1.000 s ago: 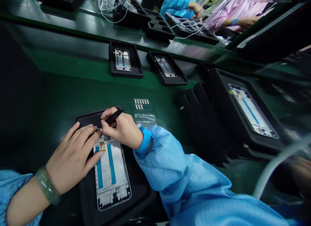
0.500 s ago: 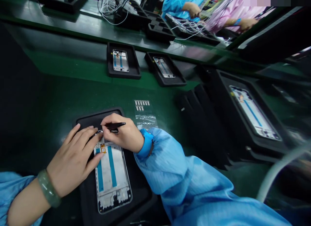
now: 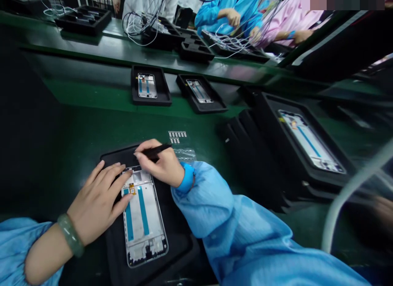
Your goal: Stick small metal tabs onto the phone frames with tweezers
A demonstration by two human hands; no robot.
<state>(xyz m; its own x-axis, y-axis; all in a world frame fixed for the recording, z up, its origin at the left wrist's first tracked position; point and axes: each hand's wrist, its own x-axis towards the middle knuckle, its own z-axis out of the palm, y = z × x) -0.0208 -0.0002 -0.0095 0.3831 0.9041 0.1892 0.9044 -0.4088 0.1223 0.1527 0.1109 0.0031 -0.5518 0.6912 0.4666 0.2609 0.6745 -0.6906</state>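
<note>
A phone frame [image 3: 155, 220] with blue strips and a small orange flex cable [image 3: 132, 189] lies in a black foam tray [image 3: 181, 237] before me. My left hand [image 3: 100, 196] rests with fingers stretched out over the frame's upper left part, fingertips near its top edge and thumb by the flex cable. Black tweezers [image 3: 156, 150] are pinched in my right hand [image 3: 162, 165], just above the frame's top right corner. Their tips are hidden by my fingers. Beyond that hand lie small white pieces [image 3: 177, 134] in rows on a clear sheet [image 3: 186, 155].
Two black trays with phone frames [image 3: 147, 86] [image 3: 199, 91] sit farther back. At right, a stack of black trays [image 3: 251, 155] carries another phone frame [image 3: 311, 140]. A pale hose [image 3: 340, 200] curves at lower right. Co-workers' hands [image 3: 231, 17] and cables [image 3: 227, 42] are across the bench.
My right hand has lifted slightly up and right with the tweezers, off the frame's top edge, baring more of it. My left hand stays spread on the frame. The view has shifted a little.
</note>
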